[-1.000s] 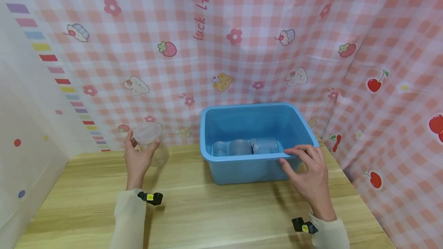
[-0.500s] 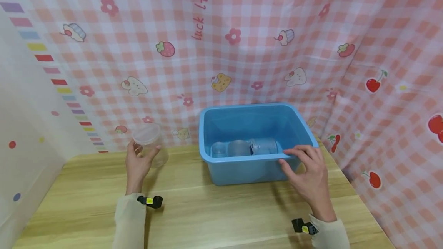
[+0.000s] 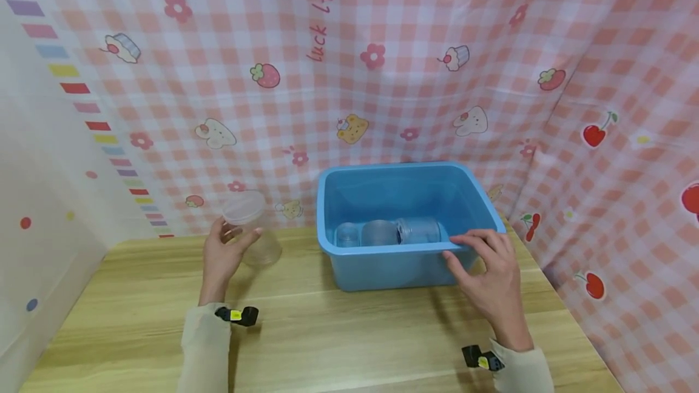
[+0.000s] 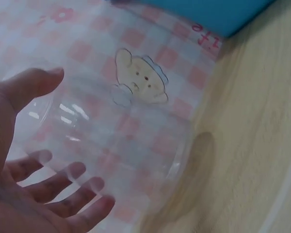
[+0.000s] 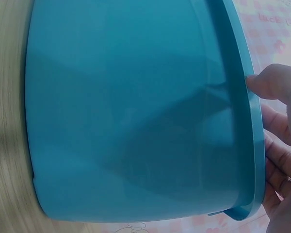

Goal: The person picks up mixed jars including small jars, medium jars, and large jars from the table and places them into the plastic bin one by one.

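Note:
My left hand [image 3: 222,259] has its thumb and fingers around a clear plastic jar [image 3: 263,241] with a whitish translucent lid [image 3: 243,207]. In the left wrist view the fingertips [image 4: 105,206] show hazily along the side of the jar [image 4: 121,136], opposite the thumb. Whether its base touches the table cannot be made out. My right hand [image 3: 491,278] pinches the front rim of a blue plastic bin [image 3: 393,268], close to the right corner. On the bin's floor lie a small clear container [image 3: 347,235], a wider one [image 3: 380,233] and a clear jar on its side [image 3: 419,230].
The wooden table [image 3: 327,338] carries the bin at the back right. Behind it hangs a pink checked cloth [image 3: 306,102], continuing along the right side. A white dotted cloth [image 3: 43,211] borders the left. Black wrist cameras [image 3: 237,315] sit at both sleeves.
My left hand and the jar have shifted a little to the right, towards the bin. The right hand keeps its place on the rim, and the bin's contents look the same.

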A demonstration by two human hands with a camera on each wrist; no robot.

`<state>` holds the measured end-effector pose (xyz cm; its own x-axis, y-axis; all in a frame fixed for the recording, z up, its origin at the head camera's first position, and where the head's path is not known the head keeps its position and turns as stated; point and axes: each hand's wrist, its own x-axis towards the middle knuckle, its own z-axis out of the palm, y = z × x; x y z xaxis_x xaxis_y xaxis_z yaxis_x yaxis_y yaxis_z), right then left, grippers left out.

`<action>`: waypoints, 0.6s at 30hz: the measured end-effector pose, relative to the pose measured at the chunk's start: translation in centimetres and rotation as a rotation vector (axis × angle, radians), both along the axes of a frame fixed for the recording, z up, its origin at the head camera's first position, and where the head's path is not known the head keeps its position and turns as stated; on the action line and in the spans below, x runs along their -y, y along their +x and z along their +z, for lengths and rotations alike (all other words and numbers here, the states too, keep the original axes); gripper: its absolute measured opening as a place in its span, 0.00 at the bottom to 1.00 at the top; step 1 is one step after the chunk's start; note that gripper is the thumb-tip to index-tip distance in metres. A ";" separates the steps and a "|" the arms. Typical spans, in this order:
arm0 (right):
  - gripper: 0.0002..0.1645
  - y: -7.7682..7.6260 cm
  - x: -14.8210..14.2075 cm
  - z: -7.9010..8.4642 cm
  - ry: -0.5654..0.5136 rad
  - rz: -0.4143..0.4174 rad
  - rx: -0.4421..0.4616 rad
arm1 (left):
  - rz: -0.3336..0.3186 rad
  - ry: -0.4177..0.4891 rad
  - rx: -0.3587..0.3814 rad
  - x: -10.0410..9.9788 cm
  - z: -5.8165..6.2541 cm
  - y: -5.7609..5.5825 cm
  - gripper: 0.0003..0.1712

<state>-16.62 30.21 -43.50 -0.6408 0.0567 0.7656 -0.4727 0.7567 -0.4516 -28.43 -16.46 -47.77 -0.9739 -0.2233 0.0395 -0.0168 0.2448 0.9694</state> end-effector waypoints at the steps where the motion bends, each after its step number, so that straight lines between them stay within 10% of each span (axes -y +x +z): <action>1: 0.18 0.0 0.0 0.0 -0.001 -0.001 0.001 | -0.018 -0.003 0.004 0.0 0.1 0.1 0.53; 18: 0.17 0.1 0.1 0.2 0.006 -0.018 0.023 | -0.175 -0.015 -0.061 -2.2 2.4 1.0 0.47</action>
<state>-16.53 30.12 -43.33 -0.6574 0.0639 0.7508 -0.4483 0.7677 -0.4579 -27.43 -14.21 -45.39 -0.9936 -0.0499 0.1015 0.0858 0.2529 0.9637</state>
